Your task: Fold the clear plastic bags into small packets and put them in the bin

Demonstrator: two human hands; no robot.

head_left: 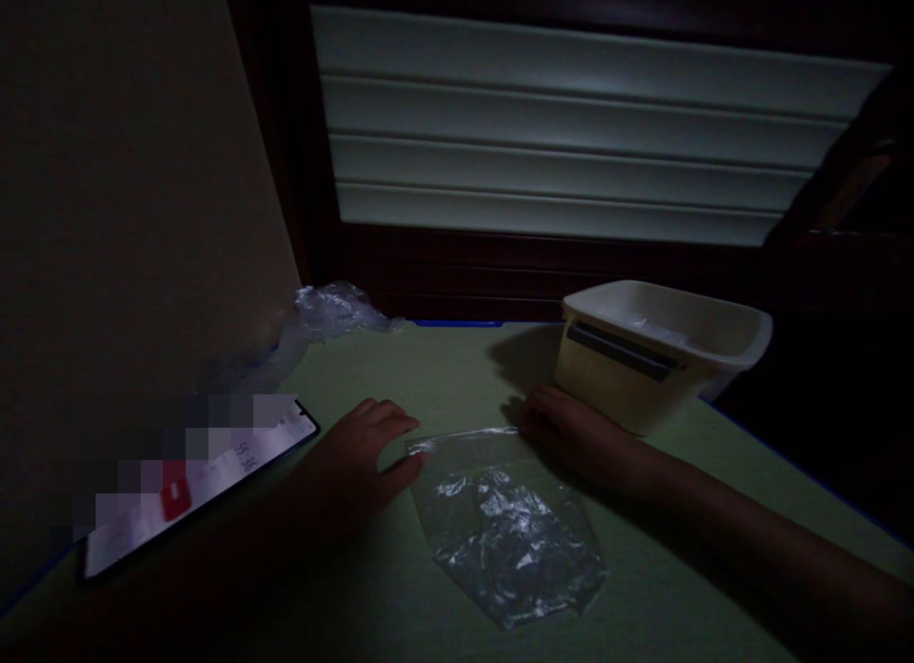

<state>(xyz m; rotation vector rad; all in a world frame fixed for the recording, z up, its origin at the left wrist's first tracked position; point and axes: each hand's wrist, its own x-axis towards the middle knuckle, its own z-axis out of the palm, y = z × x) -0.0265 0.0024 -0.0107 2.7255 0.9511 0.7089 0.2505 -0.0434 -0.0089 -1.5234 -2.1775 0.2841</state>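
Observation:
A clear plastic bag (510, 539) lies flat and slightly crinkled on the pale green table (443, 377). At its upper left corner is my left hand (371, 458), thumb and fingers apart, the thumb tip at the bag's edge. My right hand (561, 425) rests by the bag's upper right corner, fingers curled downward. Its fingertips are hidden, so whether they pinch the bag does not show. Just beyond that hand stands a cream plastic bin (614, 377) with a dark strip on its side and some clear plastic inside.
A lit phone (207, 482) lies at the left, partly pixelated. Crumpled clear plastic (339, 306) sits at the back left corner by the wall (143, 187). A slatted panel (557, 139) in a dark frame rises behind the table. The room is dim.

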